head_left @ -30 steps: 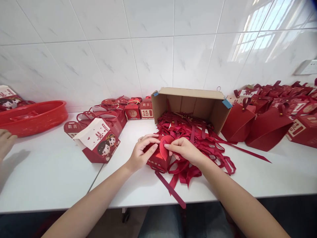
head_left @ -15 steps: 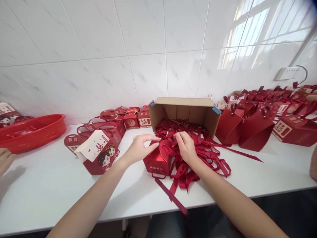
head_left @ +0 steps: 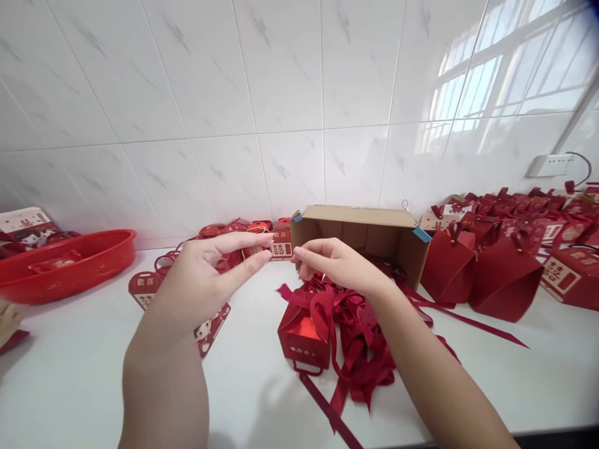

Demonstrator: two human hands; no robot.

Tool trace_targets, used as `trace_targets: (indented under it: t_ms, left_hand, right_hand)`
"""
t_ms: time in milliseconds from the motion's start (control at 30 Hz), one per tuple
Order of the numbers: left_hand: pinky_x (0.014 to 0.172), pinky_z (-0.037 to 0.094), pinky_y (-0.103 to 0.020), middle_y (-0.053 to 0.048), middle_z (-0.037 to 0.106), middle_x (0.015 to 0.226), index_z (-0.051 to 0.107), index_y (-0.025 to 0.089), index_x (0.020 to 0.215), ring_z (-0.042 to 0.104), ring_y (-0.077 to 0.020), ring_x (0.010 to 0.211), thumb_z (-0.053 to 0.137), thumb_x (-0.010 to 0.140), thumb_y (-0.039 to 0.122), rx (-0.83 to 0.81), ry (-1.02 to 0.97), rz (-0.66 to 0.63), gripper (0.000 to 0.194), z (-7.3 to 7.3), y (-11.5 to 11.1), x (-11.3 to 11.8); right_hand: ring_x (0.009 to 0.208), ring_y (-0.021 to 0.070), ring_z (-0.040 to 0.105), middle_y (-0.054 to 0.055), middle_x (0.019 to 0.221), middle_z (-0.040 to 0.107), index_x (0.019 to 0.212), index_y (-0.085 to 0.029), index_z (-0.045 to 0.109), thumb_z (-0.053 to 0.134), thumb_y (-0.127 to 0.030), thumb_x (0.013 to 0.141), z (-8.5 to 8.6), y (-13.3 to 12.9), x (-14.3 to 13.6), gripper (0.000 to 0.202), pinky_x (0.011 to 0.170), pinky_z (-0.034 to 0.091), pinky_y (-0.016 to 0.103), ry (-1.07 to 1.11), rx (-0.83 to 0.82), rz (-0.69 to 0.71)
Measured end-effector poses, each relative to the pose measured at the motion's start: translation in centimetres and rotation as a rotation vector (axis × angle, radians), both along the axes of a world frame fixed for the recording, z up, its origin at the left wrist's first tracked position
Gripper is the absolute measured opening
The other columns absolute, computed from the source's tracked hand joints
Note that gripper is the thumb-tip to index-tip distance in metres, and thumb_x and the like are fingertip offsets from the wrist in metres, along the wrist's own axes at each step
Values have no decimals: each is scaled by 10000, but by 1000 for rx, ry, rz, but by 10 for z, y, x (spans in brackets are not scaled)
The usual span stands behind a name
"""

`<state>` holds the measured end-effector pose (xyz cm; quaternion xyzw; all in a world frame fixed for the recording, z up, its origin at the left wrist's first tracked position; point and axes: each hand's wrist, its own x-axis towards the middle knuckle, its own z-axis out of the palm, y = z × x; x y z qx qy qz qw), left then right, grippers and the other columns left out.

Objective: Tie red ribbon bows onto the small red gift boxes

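Observation:
My left hand is raised above the table, its fingers stretched out and the thumb apart from them, with nothing seen between. Facing it, my right hand has curled fingers with thumb and forefinger close together; whatever they may hold is too small or hidden. Below the hands stands a small red gift box with curved flaps and a cord handle. A tangle of dark red ribbons lies beside it and reaches into a cardboard box on its side. Behind my left hand, a red and white gift box is partly hidden.
At left is a red plastic basin, and another person's hand is at the edge. Small red boxes line the tiled wall. Several twisted red boxes crowd the right side, below a white socket strip.
Both hands have lifted off the red gift box and ribbons and come nearer the camera. The view has tilted up slightly. A ribbon end now lies across the box's top.

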<state>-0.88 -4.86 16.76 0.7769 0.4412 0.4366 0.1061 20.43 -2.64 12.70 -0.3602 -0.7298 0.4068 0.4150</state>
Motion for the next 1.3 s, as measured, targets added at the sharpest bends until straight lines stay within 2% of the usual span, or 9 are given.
trace_targets:
  t_ms: [133, 300, 500, 600, 833, 933, 1033, 1200, 1300]
  left_hand:
    - [577, 531, -257, -16, 732, 948, 713, 269, 1002, 688, -217, 739, 682, 727, 475, 11, 278, -25, 345, -6, 9, -10]
    - [363, 365, -226, -34, 740, 831, 711, 237, 949, 590, -142, 431, 647, 715, 524, -226, 653, -127, 375, -24, 39, -3]
    - [491, 397, -208, -51, 715, 924, 699, 204, 871, 643, -195, 732, 608, 724, 421, -572, 916, -245, 277, -33, 68, 26]
    - [554, 395, -211, -31, 698, 935, 673, 195, 820, 607, -179, 765, 602, 720, 380, -702, 988, -305, 221, -34, 74, 31]
    - [471, 307, -223, 19, 608, 667, 499, 188, 668, 481, -120, 555, 533, 690, 227, -711, 845, -346, 56, -30, 72, 26]
    - [509, 353, -224, 19, 640, 707, 473, 205, 779, 526, -128, 596, 516, 741, 225, -660, 601, -385, 61, -24, 64, 22]
    - [626, 419, -240, 12, 657, 758, 452, 218, 900, 597, -147, 732, 515, 804, 253, -490, 343, -381, 120, -18, 50, 22]
    - [650, 454, -247, 12, 653, 761, 436, 230, 972, 628, -155, 753, 546, 835, 315, -430, 186, -373, 195, -10, 31, 22]
    - [599, 442, -235, -5, 659, 812, 444, 235, 1065, 636, -166, 757, 547, 838, 378, -373, 163, -260, 287, -8, 31, 16]
  right_hand:
    - [688, 164, 600, 53, 788, 684, 847, -179, 683, 511, -499, 867, 0, -9, 9, 364, 583, 431, 269, -180, 98, -44]
    - [718, 193, 622, 57, 844, 705, 892, -201, 706, 558, -352, 848, -13, -1, 12, 216, 602, 439, 298, -389, 153, -116]
    - [822, 201, 646, 64, 959, 706, 982, -199, 692, 570, -313, 831, -22, 13, 15, 224, 707, 472, 300, -539, 69, -66]
    - [864, 195, 641, 57, 1012, 695, 1000, -200, 681, 567, -324, 826, -23, 16, 15, 242, 716, 472, 281, -619, 24, -65]
    - [886, 189, 617, 72, 1004, 683, 1005, -177, 669, 560, -348, 844, -26, 18, 6, 258, 746, 455, 270, -527, 38, -98]
    - [820, 161, 602, 53, 956, 677, 1000, -175, 653, 498, -399, 891, -23, 17, 1, 293, 697, 442, 258, -332, 21, 36]
    - [773, 141, 587, 33, 845, 679, 928, -169, 642, 441, -479, 916, -19, 13, -3, 370, 711, 428, 254, -175, -53, 210]
    - [702, 132, 596, 3, 652, 633, 905, -161, 643, 548, -490, 864, -16, 10, 0, 345, 732, 436, 259, -70, -149, 270]
    - [624, 113, 575, 3, 643, 628, 861, -157, 643, 587, -469, 844, -15, 10, 4, 318, 658, 438, 246, -18, -140, 232]
